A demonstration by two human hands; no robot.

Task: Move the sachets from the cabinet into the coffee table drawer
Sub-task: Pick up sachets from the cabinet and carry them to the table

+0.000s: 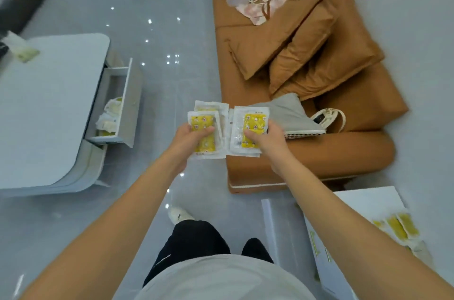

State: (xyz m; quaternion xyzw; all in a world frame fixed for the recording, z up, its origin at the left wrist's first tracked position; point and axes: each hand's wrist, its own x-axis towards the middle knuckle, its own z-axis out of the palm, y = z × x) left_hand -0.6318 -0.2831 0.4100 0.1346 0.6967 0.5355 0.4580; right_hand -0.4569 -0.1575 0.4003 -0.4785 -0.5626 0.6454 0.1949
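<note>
Two handfuls of sachets carried between cabinet and coffee table

Both hands are full: the left hand [194,136] grips a fanned stack of sachets [205,127], thumb curled across the top yellow packet, and the right hand [264,138] grips a second stack [248,127] the same way, the two bundles touching at their inner edges above the floor. More sachets [399,227] lie on the cabinet [363,199] at lower right; some already sit in the open drawer [130,103] on the coffee table's [49,103] right edge. Judging by the loose fan, slick packets could slide out of either grip mid-walk, or spill past the narrow drawer's rim if dropped in together
</note>
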